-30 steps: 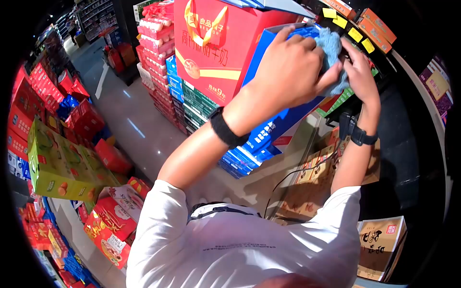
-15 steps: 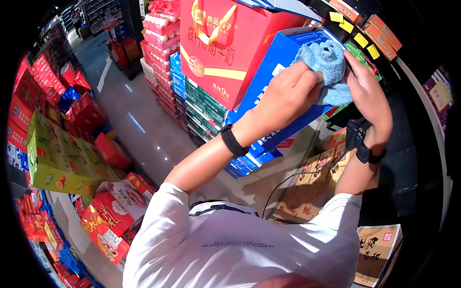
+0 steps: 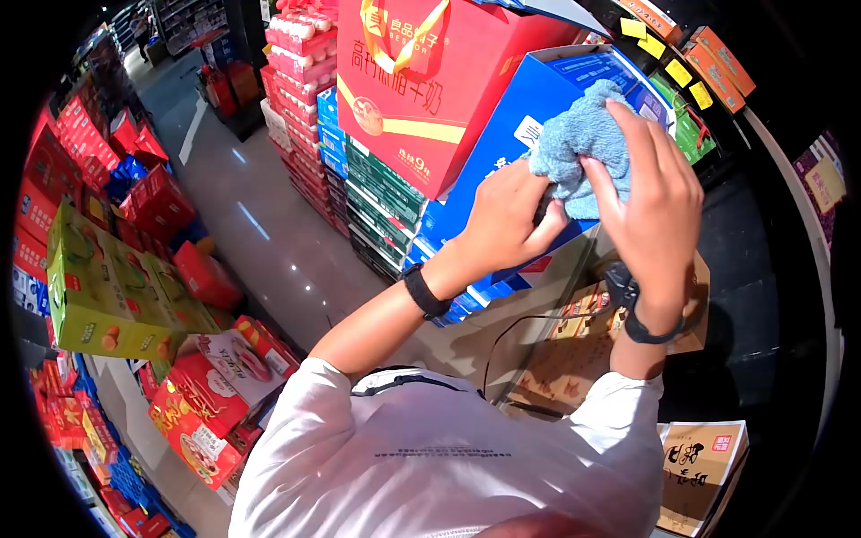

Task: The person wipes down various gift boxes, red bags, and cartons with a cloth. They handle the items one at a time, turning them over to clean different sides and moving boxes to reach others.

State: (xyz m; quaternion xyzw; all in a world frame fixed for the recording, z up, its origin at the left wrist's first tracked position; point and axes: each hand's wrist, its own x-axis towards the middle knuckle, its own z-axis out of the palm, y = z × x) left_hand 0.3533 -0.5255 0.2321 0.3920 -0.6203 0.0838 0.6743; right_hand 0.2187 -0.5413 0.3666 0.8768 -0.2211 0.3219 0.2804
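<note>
Both hands hold a bunched light-blue cloth [image 3: 587, 134] in front of a blue box [image 3: 496, 170]. My left hand [image 3: 509, 213] grips the cloth's lower left edge; its fingertips are partly hidden behind the fabric. My right hand [image 3: 659, 188] grasps the cloth from the right, with the thumb pressed on its front and the fingers over its upper right side. Just left of the blue box stands a red gift box [image 3: 421, 108] with a yellow ribbon handle.
Pink packs [image 3: 300, 99] and green cartons [image 3: 381, 202] are stacked beside the floor aisle [image 3: 278, 242]. Green-yellow boxes [image 3: 117, 287] and red boxes [image 3: 193, 403] stand left. Below my right arm are brown cartons [image 3: 574, 359] and a black cable [image 3: 511, 327].
The cloth has shifted slightly left and is more bunched. My left hand has moved left and down; my right hand has come left and turned, its fingers now over the cloth.
</note>
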